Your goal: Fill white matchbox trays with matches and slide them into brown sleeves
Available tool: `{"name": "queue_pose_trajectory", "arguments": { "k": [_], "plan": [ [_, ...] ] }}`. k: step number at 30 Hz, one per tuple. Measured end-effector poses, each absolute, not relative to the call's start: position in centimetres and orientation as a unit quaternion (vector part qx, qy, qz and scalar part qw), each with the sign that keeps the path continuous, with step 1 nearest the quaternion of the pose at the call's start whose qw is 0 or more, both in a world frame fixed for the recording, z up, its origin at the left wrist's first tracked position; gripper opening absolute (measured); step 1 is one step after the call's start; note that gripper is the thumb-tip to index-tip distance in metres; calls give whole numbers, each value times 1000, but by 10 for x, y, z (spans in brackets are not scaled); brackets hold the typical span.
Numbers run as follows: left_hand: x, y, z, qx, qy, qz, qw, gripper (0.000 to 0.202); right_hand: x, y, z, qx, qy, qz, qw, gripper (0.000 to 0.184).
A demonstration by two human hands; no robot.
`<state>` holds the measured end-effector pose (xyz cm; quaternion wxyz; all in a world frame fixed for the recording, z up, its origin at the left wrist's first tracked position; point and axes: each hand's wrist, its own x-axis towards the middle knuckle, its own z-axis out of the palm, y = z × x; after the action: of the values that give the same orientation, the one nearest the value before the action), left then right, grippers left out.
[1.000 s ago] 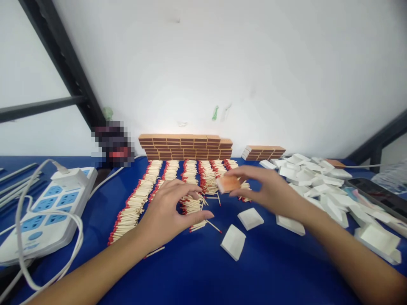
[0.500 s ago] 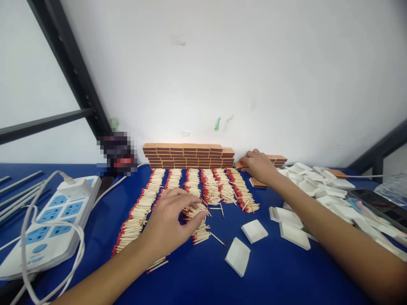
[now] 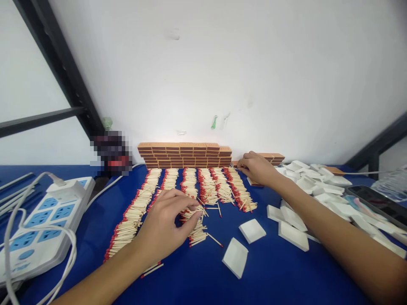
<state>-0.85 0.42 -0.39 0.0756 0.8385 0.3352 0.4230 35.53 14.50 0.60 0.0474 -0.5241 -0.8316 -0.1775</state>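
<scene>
My left hand [image 3: 170, 218] is curled over a row of red-tipped matches [image 3: 197, 235], with several matches between its thumb and bent fingers. Its palm hides part of the rows beneath. Farther right, my right hand [image 3: 257, 168] reaches to the foot of the wall, its fingers closed on an orange matchbox [image 3: 234, 163] that they partly cover. Just below that hand lies another matchbox [image 3: 253, 182], partly hidden. A stacked wall of matchboxes [image 3: 184, 156] stands left of it, behind the match rows. Two white matchbox trays [image 3: 235, 257] lie on the blue table between my arms.
A heap of white trays [image 3: 307, 182] spreads across the right side, beside a dark phone [image 3: 377, 207]. On the left sit a white power strip [image 3: 47, 224] and looping cables. More matchboxes [image 3: 275, 159] stand against the wall behind my right hand.
The view has shifted slightly, moving the scene leftward. My right fingers have come down lower at the matchbox by the stack. My left hand stays curled over the matches.
</scene>
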Motion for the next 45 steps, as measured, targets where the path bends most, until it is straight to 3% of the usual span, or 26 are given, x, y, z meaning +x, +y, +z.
{"name": "queue_pose_trajectory", "arguments": {
  "k": [16, 20, 26, 33, 35, 38, 40, 45],
  "plan": [
    [-8, 4, -3, 841, 331, 423, 73, 6, 361, 150, 4, -572, -811, -100, 72, 23],
    [-8, 4, -4, 840, 332, 422, 75, 6, 366, 146, 5, -585, -803, -28, 108, 9],
    [-8, 5, -4, 841, 332, 422, 67, 5, 360, 139, 11, -576, -794, 42, 190, 33],
    [-8, 5, -4, 843, 332, 418, 67, 5, 352, 133, 14, -574, -705, 297, 292, 29],
    [-8, 5, -4, 843, 333, 418, 67, 5, 352, 133, 12, -576, -721, 275, 268, 32],
    [-9, 5, -3, 842, 335, 418, 73, 5, 353, 137, 9, -574, -774, 145, 225, 36],
    [-9, 4, -3, 841, 335, 418, 79, 6, 352, 144, 10, -574, -787, 70, 215, 32],
    [-8, 3, -2, 840, 337, 415, 93, 6, 344, 161, 14, -563, -808, 10, 175, 21]
  ]
}}
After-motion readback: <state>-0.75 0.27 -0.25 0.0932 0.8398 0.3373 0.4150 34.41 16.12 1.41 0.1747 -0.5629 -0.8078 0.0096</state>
